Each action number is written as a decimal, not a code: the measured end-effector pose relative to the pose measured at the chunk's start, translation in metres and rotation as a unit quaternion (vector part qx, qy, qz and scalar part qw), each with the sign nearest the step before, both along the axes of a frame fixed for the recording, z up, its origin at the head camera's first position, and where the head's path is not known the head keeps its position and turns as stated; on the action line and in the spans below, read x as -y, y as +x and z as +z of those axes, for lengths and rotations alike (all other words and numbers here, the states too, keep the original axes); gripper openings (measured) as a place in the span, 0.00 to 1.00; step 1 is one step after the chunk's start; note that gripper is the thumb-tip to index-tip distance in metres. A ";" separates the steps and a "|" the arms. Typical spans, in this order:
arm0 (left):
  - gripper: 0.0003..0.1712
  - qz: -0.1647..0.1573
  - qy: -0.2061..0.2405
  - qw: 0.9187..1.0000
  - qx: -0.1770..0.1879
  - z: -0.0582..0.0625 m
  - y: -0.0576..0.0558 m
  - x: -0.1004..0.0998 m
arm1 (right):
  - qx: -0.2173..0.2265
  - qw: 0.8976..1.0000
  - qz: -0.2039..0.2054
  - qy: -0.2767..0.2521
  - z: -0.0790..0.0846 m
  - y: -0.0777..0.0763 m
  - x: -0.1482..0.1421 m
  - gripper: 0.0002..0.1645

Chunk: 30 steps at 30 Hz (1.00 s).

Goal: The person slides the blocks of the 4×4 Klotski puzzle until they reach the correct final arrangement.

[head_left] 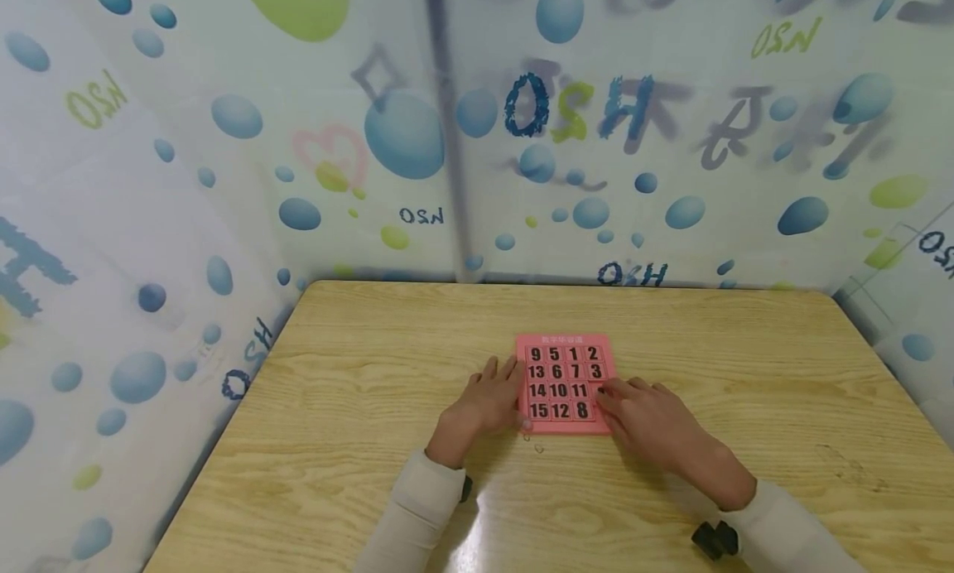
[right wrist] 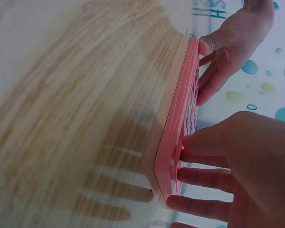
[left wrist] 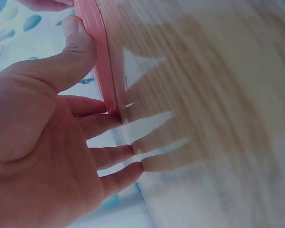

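Observation:
A pink sliding number puzzle (head_left: 566, 381) lies flat on the table, with black-numbered tiles in a raised frame. Along its left edge rests my left hand (head_left: 488, 399), fingers spread and nearly straight, thumb at the lower left corner. The left wrist view shows that thumb (left wrist: 80, 45) against the pink side and fingertips down on the tabletop. My right hand (head_left: 650, 417) reaches over the right edge, its fingertips touching the lower right tiles and covering the right end of the two lower rows. In the right wrist view its extended fingers (right wrist: 206, 179) lie along the puzzle's rim.
The wood-grain table (head_left: 358, 349) reflects light near its front. Patterned curtains (head_left: 522, 209) with drops and lettering hang behind it and at both sides. A black strap piece (head_left: 715, 540) shows at the right sleeve.

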<state>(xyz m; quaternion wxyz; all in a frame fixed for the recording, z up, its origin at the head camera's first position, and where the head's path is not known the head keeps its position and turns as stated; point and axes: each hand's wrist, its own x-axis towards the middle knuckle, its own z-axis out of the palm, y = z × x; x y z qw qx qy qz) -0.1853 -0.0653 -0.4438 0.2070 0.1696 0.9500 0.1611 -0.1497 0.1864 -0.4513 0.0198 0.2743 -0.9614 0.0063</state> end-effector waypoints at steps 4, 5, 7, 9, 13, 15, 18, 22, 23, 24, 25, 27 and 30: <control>0.58 0.000 0.008 1.000 0.001 -0.001 0.000 0.000 | -0.008 1.000 0.001 -0.003 -0.002 -0.001 0.000 0.18; 0.58 0.000 0.010 1.000 0.001 -0.001 0.000 0.000 | -0.010 1.000 0.001 -0.003 -0.003 -0.001 0.000 0.18; 0.58 0.000 0.015 1.000 0.003 -0.002 0.000 0.001 | -0.010 1.000 -0.001 -0.003 -0.003 -0.001 0.000 0.19; 0.58 0.000 0.016 1.000 0.005 -0.002 0.001 0.001 | -0.008 1.000 -0.005 -0.006 -0.004 -0.002 0.000 0.19; 0.58 0.001 0.016 1.000 0.005 -0.003 0.001 0.001 | -0.005 1.000 -0.005 -0.010 -0.003 -0.001 -0.001 0.20; 0.58 0.001 0.015 1.000 0.004 -0.003 0.001 0.001 | -0.003 1.000 -0.003 -0.011 -0.002 -0.001 -0.001 0.20; 0.58 -0.002 0.013 1.000 0.003 -0.002 0.002 0.000 | -0.002 1.000 0.002 -0.012 0.000 -0.002 -0.001 0.20; 0.57 -0.006 0.009 1.000 0.004 0.000 0.002 0.000 | -0.008 0.999 0.021 -0.023 0.002 -0.001 0.002 0.18; 0.57 -0.006 0.008 1.000 0.003 0.000 0.002 0.000 | -0.007 0.999 0.028 -0.027 0.003 0.000 0.004 0.17; 0.58 -0.007 0.005 1.000 0.001 0.001 0.002 0.000 | -0.007 0.999 0.036 -0.029 0.004 0.001 0.006 0.17; 0.58 -0.006 0.004 1.000 0.000 0.001 0.002 0.000 | -0.007 0.999 0.043 -0.032 0.004 0.002 0.008 0.16; 0.58 -0.006 0.002 1.000 -0.002 0.001 0.002 0.001 | -0.002 0.998 0.056 -0.039 0.006 0.004 0.012 0.13; 0.57 -0.006 -0.001 1.000 -0.003 0.001 0.002 0.001 | 0.002 0.997 0.068 -0.043 0.006 0.005 0.015 0.12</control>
